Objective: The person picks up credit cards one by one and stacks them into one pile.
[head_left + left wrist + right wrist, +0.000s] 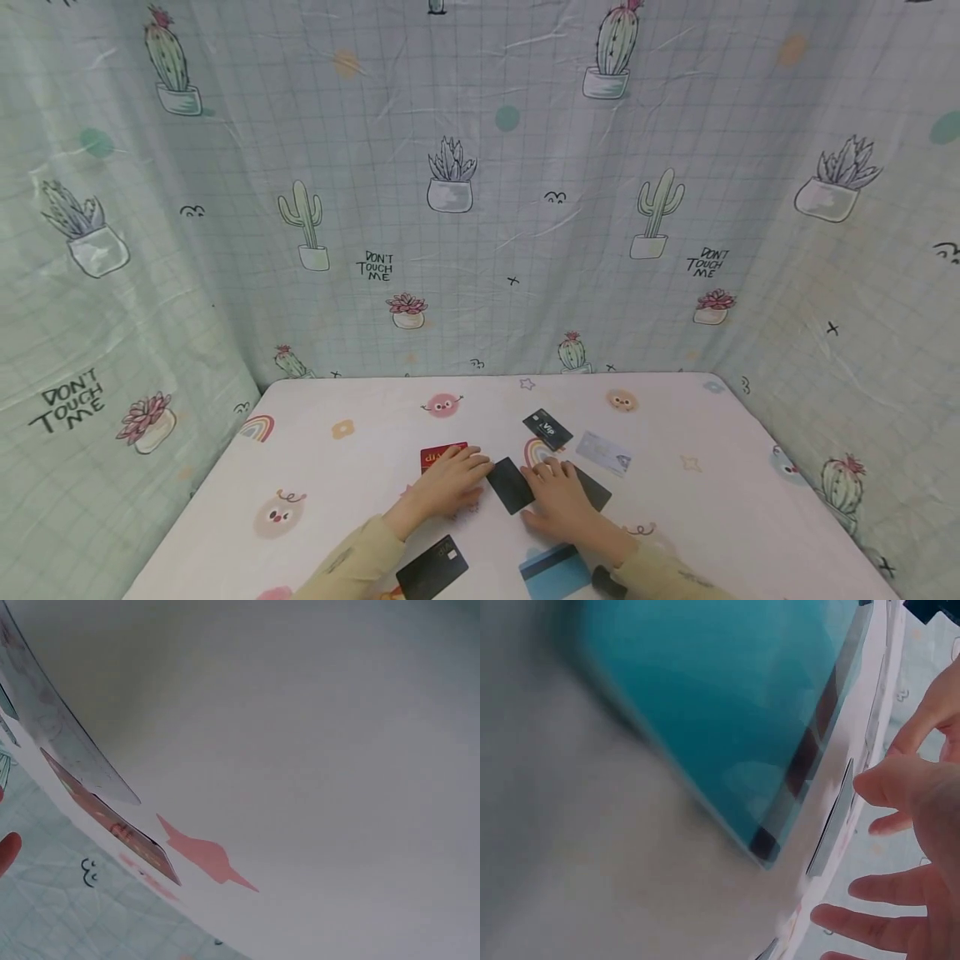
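"What was on the white table (pixel 345 483)?"
"The left hand (pixel 444 488) and right hand (pixel 566 504), fingers loosely extended."
"And the black card (pixel 512 487)?"
"It lay between them, three o'clock from the left, nine from the right."

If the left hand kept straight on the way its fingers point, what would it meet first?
In the head view, the left hand would most likely meet the dark card between it and the right hand. Depth is unclear; it may already touch that card.
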{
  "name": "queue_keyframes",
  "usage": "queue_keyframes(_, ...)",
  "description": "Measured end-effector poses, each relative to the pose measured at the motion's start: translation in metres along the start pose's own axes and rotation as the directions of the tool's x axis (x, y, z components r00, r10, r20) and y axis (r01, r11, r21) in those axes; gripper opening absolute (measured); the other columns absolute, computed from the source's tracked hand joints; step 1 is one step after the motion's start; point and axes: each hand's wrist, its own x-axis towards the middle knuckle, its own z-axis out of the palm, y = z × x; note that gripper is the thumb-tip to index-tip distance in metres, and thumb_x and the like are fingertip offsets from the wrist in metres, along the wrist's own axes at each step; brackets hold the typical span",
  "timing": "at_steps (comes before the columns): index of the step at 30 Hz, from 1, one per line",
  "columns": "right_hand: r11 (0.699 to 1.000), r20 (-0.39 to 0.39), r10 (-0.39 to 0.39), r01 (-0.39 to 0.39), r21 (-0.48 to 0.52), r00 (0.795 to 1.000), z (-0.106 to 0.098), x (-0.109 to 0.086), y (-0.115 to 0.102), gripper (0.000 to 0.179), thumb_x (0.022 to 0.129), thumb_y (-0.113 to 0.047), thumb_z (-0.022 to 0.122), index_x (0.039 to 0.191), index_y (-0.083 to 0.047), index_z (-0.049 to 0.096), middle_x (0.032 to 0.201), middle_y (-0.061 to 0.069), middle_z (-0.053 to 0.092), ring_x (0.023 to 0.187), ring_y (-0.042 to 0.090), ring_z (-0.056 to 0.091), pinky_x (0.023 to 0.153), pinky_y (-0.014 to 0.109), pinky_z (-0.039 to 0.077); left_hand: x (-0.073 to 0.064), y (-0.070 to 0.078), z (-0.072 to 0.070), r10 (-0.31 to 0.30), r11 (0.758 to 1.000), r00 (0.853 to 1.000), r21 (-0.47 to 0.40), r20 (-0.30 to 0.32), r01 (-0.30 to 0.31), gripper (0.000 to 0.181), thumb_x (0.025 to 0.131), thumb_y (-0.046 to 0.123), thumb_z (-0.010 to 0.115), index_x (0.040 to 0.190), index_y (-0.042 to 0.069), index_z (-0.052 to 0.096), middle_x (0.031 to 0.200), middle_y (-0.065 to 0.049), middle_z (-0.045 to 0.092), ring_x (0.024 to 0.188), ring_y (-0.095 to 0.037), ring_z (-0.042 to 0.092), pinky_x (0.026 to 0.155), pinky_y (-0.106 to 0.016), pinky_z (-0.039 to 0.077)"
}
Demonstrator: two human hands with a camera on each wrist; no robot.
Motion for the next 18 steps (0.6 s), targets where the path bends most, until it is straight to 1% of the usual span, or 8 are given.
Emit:
queue_keyframes(2,1.000,0.016,-0.004,0.004,-0.002,1.000,0.000,0.001,0.000,0.061,0.073,-0.045,0.063,0.120,-0.008,0.053,0.107,0.008,0.058,0.105,0.029,0.047,0.086,0.051,0.035,0.002,-0.002,0.002,-0.004,1.000,1.000,0.011,0.013,0.004,0.042,0.083,0.032,0.059,0.122,0.016,0.054,0.121,0.000,0.057,0.119,-0.021,0.047,0.098,-0.043,0.038)
queue_keyframes(8,0.999,0.030,-0.023,0.024,-0.036,0.999,0.004,0.004,0.001,0.063,0.073,-0.047,0.062,0.120,-0.007,0.053,0.104,0.009,0.058,0.102,0.028,0.049,0.086,0.050,0.036,0.006,-0.005,0.006,0.006,0.999,1.000,0.043,0.005,-0.006,0.043,0.083,0.034,0.059,0.121,0.015,0.054,0.120,0.000,0.059,0.117,-0.021,0.049,0.096,-0.042,0.039)
queue_keyframes(15,0.999,0.040,-0.033,0.034,-0.025,0.999,0.007,0.008,0.000,0.063,0.075,-0.048,0.060,0.121,-0.007,0.052,0.105,0.010,0.058,0.103,0.029,0.049,0.087,0.052,0.036,0.010,-0.006,0.009,-0.027,0.999,0.996,0.034,0.090,0.024,0.047,0.085,0.038,0.055,0.126,0.018,0.050,0.125,0.001,0.055,0.122,-0.021,0.045,0.099,-0.044,0.036)
queue_keyframes(18,0.999,0.052,-0.037,0.038,-0.020,0.998,0.009,0.010,-0.001,0.064,0.075,-0.050,0.059,0.122,-0.007,0.051,0.106,0.010,0.058,0.104,0.029,0.049,0.088,0.053,0.036,0.011,-0.007,0.011,-0.026,0.999,0.993,0.039,0.112,0.022,0.048,0.085,0.040,0.054,0.128,0.018,0.048,0.127,0.001,0.053,0.123,-0.021,0.044,0.099,-0.045,0.036)
